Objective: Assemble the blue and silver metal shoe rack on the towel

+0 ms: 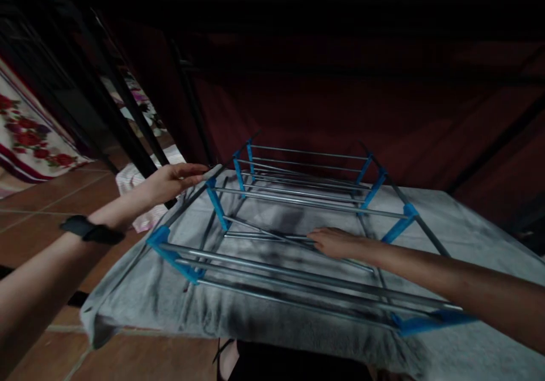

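At the far left, a flowered cloth (36, 139) hangs over the tiled floor (55, 202), well apart from your work. Next comes your left arm, a black wristband (91, 229) on it, reaching forward. Your left hand (172, 182) is at the left side rail (184, 207) of the metal rack (298, 201), thumb and fingertips meeting it just beside a blue bracket (217, 204). It looks like a light, steadying pinch, but there is no telling from this view whether the fingers really close on the rail.

The rack itself spreads over the middle, resting on a grey blanket (131, 296), its long bars running from the left brackets to the right ones. Inside it, behind the front bars, lie several thin rods (251, 226), one slanting across the others. Your right hand (336, 242) comes in from the right, over the front of the rack, its fingers curled around the rods near their middle; which rod they hold is hidden.

The step in hand seems to be handling those inner rods while the left side is steadied. Moving them would call for keeping the left fingers near that rail and lining the slanting rod up with its bracket. On the right, a blue connector (400, 222) and its neighbours stand untouched, so that end has no support from you.
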`<state>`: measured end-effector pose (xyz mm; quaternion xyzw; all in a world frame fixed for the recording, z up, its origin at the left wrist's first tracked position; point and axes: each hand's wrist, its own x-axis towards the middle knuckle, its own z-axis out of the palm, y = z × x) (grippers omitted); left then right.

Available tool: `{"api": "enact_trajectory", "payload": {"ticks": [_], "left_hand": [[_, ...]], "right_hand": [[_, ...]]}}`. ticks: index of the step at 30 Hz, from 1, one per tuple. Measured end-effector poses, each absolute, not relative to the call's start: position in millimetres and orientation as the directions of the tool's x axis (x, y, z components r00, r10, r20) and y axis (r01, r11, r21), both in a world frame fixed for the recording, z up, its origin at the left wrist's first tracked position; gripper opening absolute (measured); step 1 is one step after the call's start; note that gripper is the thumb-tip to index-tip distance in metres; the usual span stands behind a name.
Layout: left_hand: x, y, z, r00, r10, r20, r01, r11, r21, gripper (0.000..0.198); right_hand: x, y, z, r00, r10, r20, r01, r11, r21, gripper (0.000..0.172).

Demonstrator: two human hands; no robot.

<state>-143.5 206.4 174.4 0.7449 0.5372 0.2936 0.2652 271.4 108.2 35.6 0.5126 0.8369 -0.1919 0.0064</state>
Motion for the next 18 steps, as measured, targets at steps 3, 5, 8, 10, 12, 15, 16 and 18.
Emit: {"api": "enact_trajectory", "payload": {"ticks": [3, 5, 8, 10, 12, 15, 16, 18], "left_hand": [[-175.5, 194.9, 151.2, 0.126, 0.989, 0.071, 0.539, -0.129, 0.832, 0.082], [-189.2, 185.5, 134.1, 0.109, 0.994, -0.001, 0.474, -0.051, 0.879, 0.080], [-200.0, 172.1, 110.4, 0.102, 0.992, -0.071, 0.389, 0.025, 0.921, 0.082], [-202.7, 164.2, 99.2, 0.058, 0.996, -0.065, 0.356, 0.040, 0.933, 0.085], [-204.1, 156.9, 93.6, 0.003, 0.999, -0.038, 0.337, 0.035, 0.941, 0.083], [-207.1, 146.7, 95.4, -0.065, 0.998, 0.002, 0.309, 0.018, 0.951, 0.077], [-208.2, 143.2, 98.1, -0.084, 0.996, 0.008, 0.307, 0.018, 0.952, 0.076], [-209.4, 135.7, 106.1, -0.116, 0.993, 0.029, 0.319, 0.010, 0.948, 0.075]], "right_hand": [[232.2, 137.7, 11.8, -0.409, 0.894, -0.184, 0.869, 0.320, -0.378, 0.020], [204.4, 151.5, -1.2, -0.392, 0.905, -0.163, 0.865, 0.303, -0.399, 0.019], [168.1, 163.9, -18.0, -0.375, 0.913, -0.161, 0.865, 0.282, -0.415, 0.019], [152.2, 167.9, -26.5, -0.363, 0.916, -0.172, 0.874, 0.271, -0.403, 0.023], [144.1, 169.8, -31.8, -0.350, 0.919, -0.181, 0.886, 0.263, -0.381, 0.028], [143.0, 170.4, -33.0, -0.335, 0.926, -0.175, 0.894, 0.254, -0.368, 0.030], [144.4, 170.4, -31.6, -0.332, 0.929, -0.166, 0.894, 0.253, -0.370, 0.030], [148.1, 170.7, -26.7, -0.329, 0.933, -0.143, 0.889, 0.255, -0.381, 0.028]]}}
